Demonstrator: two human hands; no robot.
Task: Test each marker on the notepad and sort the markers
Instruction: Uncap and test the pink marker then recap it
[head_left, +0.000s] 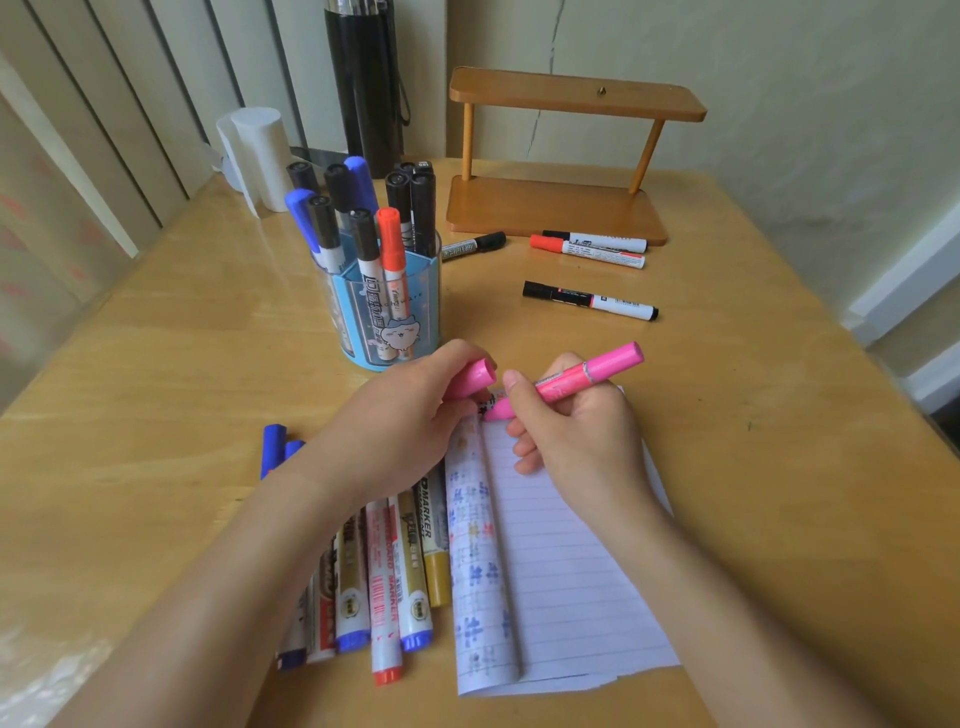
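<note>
My right hand (576, 441) grips a pink marker (582, 376) over the top of the lined notepad (561, 561), its tip end pointing left. My left hand (410, 415) holds the pink cap (474, 378) just left of that tip, a small gap between them. Several markers (384, 582) lie in a pile left of the notepad, partly under my left forearm. A blue pen holder (387, 306) full of black, blue and red markers stands behind my hands. Further back lie a black marker (589, 300), a red one (587, 252) and two other black ones (475, 245).
A wooden two-tier stand (561, 156) sits at the back of the wooden table (156, 364). A black cylinder (363, 78) and a white roll (260, 150) stand at the back left. Wall is close on the right.
</note>
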